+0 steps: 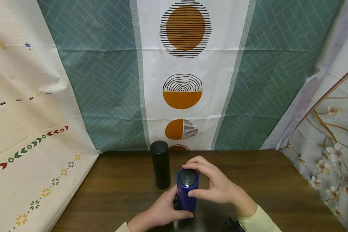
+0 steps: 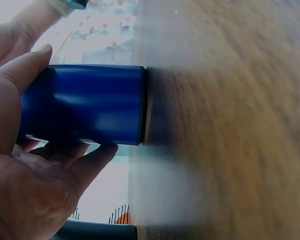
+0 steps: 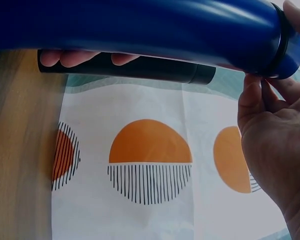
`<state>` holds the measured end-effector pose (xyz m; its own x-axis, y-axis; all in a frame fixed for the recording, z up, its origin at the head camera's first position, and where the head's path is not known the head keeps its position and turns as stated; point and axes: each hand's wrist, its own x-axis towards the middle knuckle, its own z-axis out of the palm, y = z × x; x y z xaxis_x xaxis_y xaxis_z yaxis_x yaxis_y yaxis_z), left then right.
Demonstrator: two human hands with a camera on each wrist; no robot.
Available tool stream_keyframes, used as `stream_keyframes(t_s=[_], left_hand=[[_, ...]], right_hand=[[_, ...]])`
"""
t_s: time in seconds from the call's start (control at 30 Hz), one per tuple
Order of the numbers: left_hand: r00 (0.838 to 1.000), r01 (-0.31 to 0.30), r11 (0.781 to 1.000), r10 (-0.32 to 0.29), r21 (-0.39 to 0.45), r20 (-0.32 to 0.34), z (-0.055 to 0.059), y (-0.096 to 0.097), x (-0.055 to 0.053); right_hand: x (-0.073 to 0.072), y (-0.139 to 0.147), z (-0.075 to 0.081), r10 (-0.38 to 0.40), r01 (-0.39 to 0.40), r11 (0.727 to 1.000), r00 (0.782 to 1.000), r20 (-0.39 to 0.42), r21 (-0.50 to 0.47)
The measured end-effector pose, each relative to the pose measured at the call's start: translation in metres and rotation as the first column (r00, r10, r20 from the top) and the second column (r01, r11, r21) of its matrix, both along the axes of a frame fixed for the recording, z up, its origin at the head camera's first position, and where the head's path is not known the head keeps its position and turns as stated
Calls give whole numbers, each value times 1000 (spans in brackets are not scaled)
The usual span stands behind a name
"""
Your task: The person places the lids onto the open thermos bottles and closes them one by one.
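Head view: 1 blue flask [image 1: 186, 203] (black-topped).

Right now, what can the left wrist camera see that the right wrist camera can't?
Only the left wrist view shows the dark bottom edge of the blue bottle, and the flowery cloth.

Only the right wrist view shows the bottle's blue top section.

Both show the blue bottle, left hand, right hand, brown table, part of the black bottle and orange patterns.

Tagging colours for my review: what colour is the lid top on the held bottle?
Lid top: black, blue-rimmed; best in the head view.
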<state>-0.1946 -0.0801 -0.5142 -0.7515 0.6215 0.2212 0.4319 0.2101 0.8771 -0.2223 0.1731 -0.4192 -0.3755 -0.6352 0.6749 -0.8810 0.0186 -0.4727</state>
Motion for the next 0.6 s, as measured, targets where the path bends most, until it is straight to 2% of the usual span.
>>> stream_keyframes(t_s=[0.2, 0.4, 0.6], left_hand=[[1000, -5, 1000, 5, 3, 14, 1, 0, 0], [1000, -9, 1000, 9, 4, 30, 3, 0, 2], [999, -21, 1000, 21, -4, 35, 5, 1, 3]], right_hand=[[0, -1, 1, -24, 24, 1000, 1000, 9, -7], [0, -2, 1, -1, 1, 1000, 1000, 16, -9], [0, -2, 1, 20, -20, 999, 1000, -4, 31]])
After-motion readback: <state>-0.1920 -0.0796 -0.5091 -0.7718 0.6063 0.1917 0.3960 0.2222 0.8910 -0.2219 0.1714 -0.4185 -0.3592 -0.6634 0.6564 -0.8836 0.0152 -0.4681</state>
